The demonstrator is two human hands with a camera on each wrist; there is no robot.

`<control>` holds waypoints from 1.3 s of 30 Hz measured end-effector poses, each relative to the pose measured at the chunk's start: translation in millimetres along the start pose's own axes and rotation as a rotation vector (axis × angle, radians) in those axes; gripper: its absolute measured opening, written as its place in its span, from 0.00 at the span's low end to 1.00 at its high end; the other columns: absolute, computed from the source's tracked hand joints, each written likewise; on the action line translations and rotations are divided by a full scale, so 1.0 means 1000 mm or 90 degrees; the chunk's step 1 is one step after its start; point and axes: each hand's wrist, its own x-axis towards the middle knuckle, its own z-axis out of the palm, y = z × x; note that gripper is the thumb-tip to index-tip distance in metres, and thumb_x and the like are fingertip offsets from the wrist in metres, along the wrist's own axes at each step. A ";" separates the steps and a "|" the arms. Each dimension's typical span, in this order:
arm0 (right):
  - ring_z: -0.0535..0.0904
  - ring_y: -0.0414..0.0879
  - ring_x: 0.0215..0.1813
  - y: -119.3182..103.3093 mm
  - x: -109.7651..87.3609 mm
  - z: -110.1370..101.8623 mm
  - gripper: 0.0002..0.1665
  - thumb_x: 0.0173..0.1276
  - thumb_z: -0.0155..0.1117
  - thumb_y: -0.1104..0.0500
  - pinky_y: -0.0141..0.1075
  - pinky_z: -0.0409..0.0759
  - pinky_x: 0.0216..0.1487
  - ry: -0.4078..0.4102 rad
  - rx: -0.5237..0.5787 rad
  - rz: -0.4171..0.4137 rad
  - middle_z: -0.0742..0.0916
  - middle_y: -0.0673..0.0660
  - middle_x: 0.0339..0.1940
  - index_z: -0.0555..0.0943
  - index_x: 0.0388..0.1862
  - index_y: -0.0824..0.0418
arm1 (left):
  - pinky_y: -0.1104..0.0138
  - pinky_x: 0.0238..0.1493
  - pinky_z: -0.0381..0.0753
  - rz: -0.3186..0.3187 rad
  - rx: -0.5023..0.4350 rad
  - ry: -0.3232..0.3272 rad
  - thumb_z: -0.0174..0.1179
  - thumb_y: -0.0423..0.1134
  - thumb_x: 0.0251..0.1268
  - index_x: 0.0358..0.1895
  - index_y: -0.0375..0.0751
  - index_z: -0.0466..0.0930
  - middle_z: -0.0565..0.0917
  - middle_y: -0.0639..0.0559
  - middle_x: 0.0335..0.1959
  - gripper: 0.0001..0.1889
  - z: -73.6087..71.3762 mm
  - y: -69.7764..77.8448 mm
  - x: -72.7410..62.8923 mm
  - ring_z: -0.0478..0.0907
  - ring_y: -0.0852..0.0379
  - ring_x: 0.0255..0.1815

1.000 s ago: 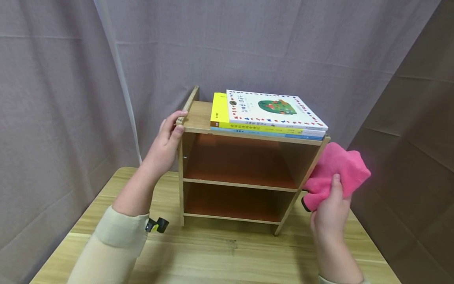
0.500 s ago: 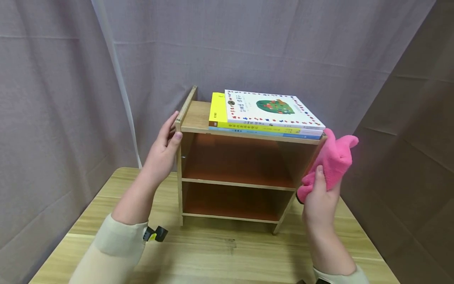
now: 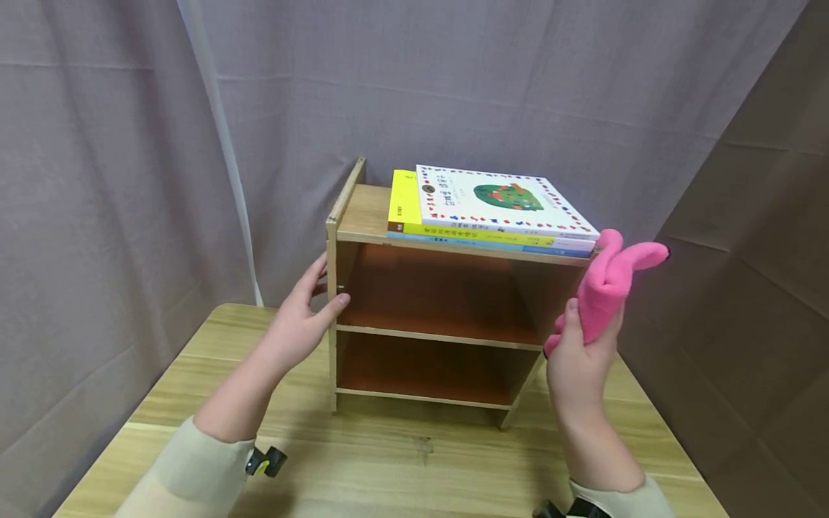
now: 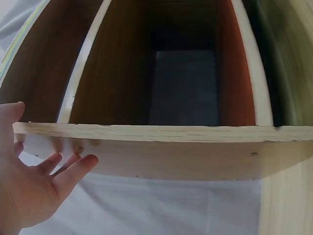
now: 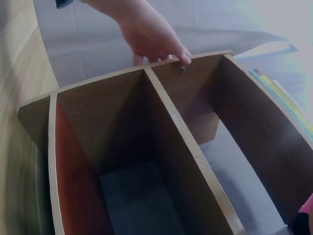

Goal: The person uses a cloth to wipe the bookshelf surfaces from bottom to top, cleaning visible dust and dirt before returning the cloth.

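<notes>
A small wooden shelf (image 3: pixel 437 331) with reddish-brown inner boards stands upright on the table. My left hand (image 3: pixel 304 320) is at its left side panel (image 3: pixel 332 338), thumb by the front edge, fingers along the outer face. In the left wrist view the left hand's fingers (image 4: pixel 73 171) are spread and loose beside that panel; firm contact is not clear. My right hand (image 3: pixel 583 367) grips a bunched pink cloth (image 3: pixel 605 288) against or close to the right side panel, near its top. Only a scrap of the cloth (image 5: pixel 308 205) shows in the right wrist view.
Several thin books, a white one (image 3: pixel 505 198) uppermost over a yellow one (image 3: pixel 403 201), lie stacked on the shelf's top. The wooden table (image 3: pixel 363 467) extends in front. Grey curtains (image 3: pixel 453 86) hang close behind and at the sides.
My left hand has slid from the left panel's upper corner down to about mid-height. My right hand has moved the pink cloth inward and up along the right side; the cloth is bunched more narrowly.
</notes>
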 end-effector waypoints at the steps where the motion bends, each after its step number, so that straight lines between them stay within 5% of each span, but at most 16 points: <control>1: 0.66 0.45 0.26 -0.002 0.000 0.001 0.33 0.76 0.54 0.63 0.27 0.70 0.20 -0.006 -0.005 -0.016 0.75 0.56 0.39 0.62 0.75 0.41 | 0.45 0.58 0.76 -0.006 0.004 -0.005 0.58 0.51 0.72 0.80 0.66 0.46 0.62 0.48 0.75 0.39 0.001 -0.001 -0.002 0.64 0.41 0.70; 4: 0.67 0.45 0.27 -0.007 0.001 0.004 0.41 0.74 0.52 0.68 0.27 0.69 0.22 -0.036 -0.031 -0.099 0.77 0.51 0.56 0.57 0.79 0.40 | 0.45 0.58 0.76 -0.015 0.009 -0.013 0.59 0.51 0.72 0.80 0.66 0.44 0.60 0.48 0.75 0.40 0.004 -0.005 -0.005 0.64 0.42 0.71; 7: 0.74 0.40 0.53 -0.011 0.000 0.007 0.44 0.71 0.53 0.71 0.27 0.77 0.46 -0.046 -0.097 -0.184 0.67 0.47 0.73 0.53 0.81 0.47 | 0.45 0.59 0.76 -0.017 0.017 -0.014 0.60 0.50 0.71 0.80 0.65 0.43 0.61 0.47 0.75 0.42 0.006 -0.006 -0.007 0.64 0.42 0.71; 9: 0.62 0.42 0.72 -0.011 0.000 0.009 0.45 0.70 0.52 0.72 0.31 0.70 0.64 -0.049 -0.129 -0.234 0.57 0.48 0.80 0.51 0.82 0.54 | 0.46 0.59 0.76 -0.017 0.020 -0.012 0.60 0.48 0.71 0.80 0.65 0.42 0.61 0.47 0.76 0.43 0.007 -0.007 -0.008 0.64 0.42 0.71; 11: 0.45 0.44 0.80 -0.011 -0.001 0.011 0.44 0.69 0.53 0.72 0.37 0.57 0.75 -0.042 -0.166 -0.256 0.56 0.51 0.81 0.52 0.81 0.58 | 0.47 0.58 0.77 -0.023 0.027 -0.012 0.61 0.47 0.71 0.80 0.66 0.41 0.61 0.48 0.75 0.44 0.008 -0.008 -0.009 0.64 0.43 0.71; 21: 0.42 0.49 0.81 0.022 0.007 0.005 0.33 0.68 0.59 0.69 0.44 0.41 0.78 -0.021 -0.285 -0.302 0.55 0.57 0.81 0.70 0.72 0.59 | 0.49 0.57 0.78 -0.044 0.052 -0.016 0.59 0.46 0.72 0.80 0.65 0.40 0.57 0.50 0.78 0.43 0.011 -0.012 -0.016 0.65 0.43 0.70; 32: 0.41 0.52 0.81 0.039 0.009 0.002 0.36 0.67 0.62 0.63 0.52 0.40 0.77 -0.013 -0.358 -0.358 0.57 0.54 0.81 0.68 0.74 0.56 | 0.45 0.63 0.72 -0.110 0.014 -0.045 0.55 0.50 0.75 0.81 0.62 0.38 0.60 0.45 0.76 0.41 0.014 -0.016 -0.020 0.62 0.41 0.73; 39: 0.39 0.53 0.81 0.039 0.008 0.004 0.39 0.67 0.60 0.63 0.55 0.38 0.77 -0.020 -0.386 -0.375 0.55 0.54 0.82 0.63 0.77 0.52 | 0.47 0.59 0.76 -0.099 -0.023 -0.047 0.55 0.48 0.75 0.80 0.64 0.42 0.64 0.45 0.74 0.39 0.016 -0.015 -0.020 0.63 0.41 0.72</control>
